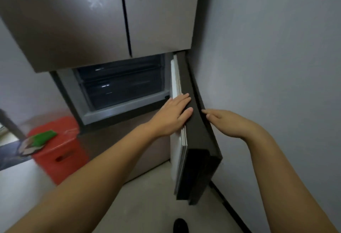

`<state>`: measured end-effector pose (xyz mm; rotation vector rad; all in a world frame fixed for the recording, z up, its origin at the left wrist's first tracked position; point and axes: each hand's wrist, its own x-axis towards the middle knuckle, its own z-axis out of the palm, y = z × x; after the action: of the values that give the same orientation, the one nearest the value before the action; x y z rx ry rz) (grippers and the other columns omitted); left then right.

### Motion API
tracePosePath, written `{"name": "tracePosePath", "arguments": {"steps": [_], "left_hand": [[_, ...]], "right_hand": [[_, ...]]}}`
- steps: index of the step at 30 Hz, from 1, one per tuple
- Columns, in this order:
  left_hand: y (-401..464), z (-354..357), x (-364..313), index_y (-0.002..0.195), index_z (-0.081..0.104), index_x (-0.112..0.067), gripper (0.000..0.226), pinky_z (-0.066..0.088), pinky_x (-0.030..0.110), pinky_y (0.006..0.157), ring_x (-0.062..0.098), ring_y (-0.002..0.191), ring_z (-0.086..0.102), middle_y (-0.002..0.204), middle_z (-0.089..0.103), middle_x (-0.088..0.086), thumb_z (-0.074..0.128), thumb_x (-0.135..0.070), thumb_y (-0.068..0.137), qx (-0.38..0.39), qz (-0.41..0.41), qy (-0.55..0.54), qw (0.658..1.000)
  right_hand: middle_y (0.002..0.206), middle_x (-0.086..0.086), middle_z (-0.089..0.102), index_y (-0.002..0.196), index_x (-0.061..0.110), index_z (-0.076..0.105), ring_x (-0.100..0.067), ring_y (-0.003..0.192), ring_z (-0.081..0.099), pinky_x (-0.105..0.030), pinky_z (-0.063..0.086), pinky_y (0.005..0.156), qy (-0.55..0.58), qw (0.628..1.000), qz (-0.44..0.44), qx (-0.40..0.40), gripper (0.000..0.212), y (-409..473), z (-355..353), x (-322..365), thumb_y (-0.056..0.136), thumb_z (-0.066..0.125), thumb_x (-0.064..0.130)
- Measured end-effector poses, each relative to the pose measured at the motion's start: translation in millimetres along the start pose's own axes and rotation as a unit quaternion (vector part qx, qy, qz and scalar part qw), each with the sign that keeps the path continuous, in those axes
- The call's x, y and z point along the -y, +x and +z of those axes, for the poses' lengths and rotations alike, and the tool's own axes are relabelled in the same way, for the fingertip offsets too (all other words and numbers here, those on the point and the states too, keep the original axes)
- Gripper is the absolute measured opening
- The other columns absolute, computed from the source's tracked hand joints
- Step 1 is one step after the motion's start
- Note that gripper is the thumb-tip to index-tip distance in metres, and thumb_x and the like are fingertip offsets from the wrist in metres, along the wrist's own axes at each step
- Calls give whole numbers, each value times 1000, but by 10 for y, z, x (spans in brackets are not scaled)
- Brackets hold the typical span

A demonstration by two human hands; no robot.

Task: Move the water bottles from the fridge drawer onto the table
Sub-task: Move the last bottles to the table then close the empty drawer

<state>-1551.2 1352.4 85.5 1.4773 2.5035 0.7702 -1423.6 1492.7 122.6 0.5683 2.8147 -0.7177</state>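
The fridge's lower right door (198, 140) stands swung open toward me, its white inner lining facing left. Behind it a dark, translucent fridge drawer (120, 86) shows inside the open compartment; it looks shut and I cannot make out any bottles through it. My left hand (172, 114) lies flat across the door's top edge, fingers together and extended. My right hand (227, 122) rests with its fingertips against the door's outer face on the right side. Neither hand holds anything. No table is in view.
The upper fridge doors (96, 16) are closed above. A red plastic stool (59, 147) with a green packet (43, 137) on it stands at the left on the pale floor. A grey wall (276, 66) runs close along the right. A dark shoe tip (180, 225) shows below.
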Motion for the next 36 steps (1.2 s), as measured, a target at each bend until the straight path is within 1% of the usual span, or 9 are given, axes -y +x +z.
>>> {"name": "tracePosePath", "arguments": {"steps": [4, 7, 14, 16, 18, 21, 25, 29, 36], "left_hand": [[-557, -467, 301, 153, 17, -18, 58, 5, 27, 119, 9, 149, 5, 162, 8, -6, 38, -35, 102, 44, -95, -11, 994], [-803, -769, 556, 154, 14, -14, 58, 6, 31, 121, 14, 150, 2, 162, 6, -1, 35, -32, 103, 65, -159, 38, 984], [-1110, -792, 1124, 155, 4, -14, 68, 6, 39, 121, 18, 150, 3, 163, 2, 2, 36, -39, 100, -34, -233, 266, 935], [-1081, -847, 1365, 155, -2, -15, 70, 5, 42, 121, 19, 150, 0, 163, -3, 2, 39, -30, 100, -41, -253, 320, 912], [-1018, -897, 1559, 154, -8, -15, 75, 0, 45, 120, 23, 150, -7, 162, -9, 5, 42, -19, 98, -50, -286, 345, 893], [-934, -786, 1820, 152, -13, -18, 83, -14, 53, 114, 28, 146, -22, 158, -21, 12, 48, -19, 95, -84, -304, 382, 869], [-782, -581, 2185, 152, -14, -22, 83, -22, 55, 109, 28, 135, -39, 148, -38, 9, 45, -22, 94, -82, -314, 358, 876], [-549, -695, 2594, 152, -14, -26, 84, -20, 55, 110, 28, 136, -40, 146, -42, 7, 45, -22, 93, -70, -338, 348, 872], [-281, -796, 2861, 153, -11, -26, 84, -10, 57, 115, 24, 132, -39, 142, -44, 5, 45, -18, 92, -30, -389, 316, 864]], "right_hand": [[162, -4, 9, 151, 9, 25, -16, 150, 5, -24, 5, 117, 8, 996, -86, -38, 47, 264, 456, 543, 106, 27, 19], [162, 1, 7, 154, 15, 18, -14, 150, 3, -30, 3, 120, 18, 992, -114, -42, 51, 484, 699, 884, 103, 29, 12], [162, 10, -1, 155, 24, 7, -14, 150, -4, -46, 0, 119, -39, 983, -172, -50, 67, 1109, 1021, 1472, 98, 35, 9], [162, 11, -3, 155, 24, 4, -15, 150, -5, -47, 1, 119, -55, 979, -191, -46, 68, 1318, 1048, 1598, 97, 36, 9], [161, 12, -9, 155, 24, -1, -15, 149, -8, -47, 1, 120, -60, 975, -214, -23, 71, 1523, 1068, 1686, 97, 37, 9], [159, 10, -21, 154, 22, -8, -15, 149, -12, -43, 5, 122, -30, 968, -251, 8, 74, 1867, 1155, 1736, 99, 39, 8], [158, 4, -27, 154, 16, -7, -20, 149, -14, -41, 10, 122, -48, 967, -250, 10, 75, 2384, 1212, 1681, 98, 43, 12], [157, 9, -26, 154, 22, -6, -21, 147, -20, -48, 2, 119, -120, 959, -257, -3, 74, 2827, 1170, 1693, 98, 41, 16], [156, 8, -31, 155, 26, -1, -20, 146, -25, -51, -2, 118, -138, 954, -265, -6, 71, 3210, 1221, 1731, 98, 39, 18]]}}
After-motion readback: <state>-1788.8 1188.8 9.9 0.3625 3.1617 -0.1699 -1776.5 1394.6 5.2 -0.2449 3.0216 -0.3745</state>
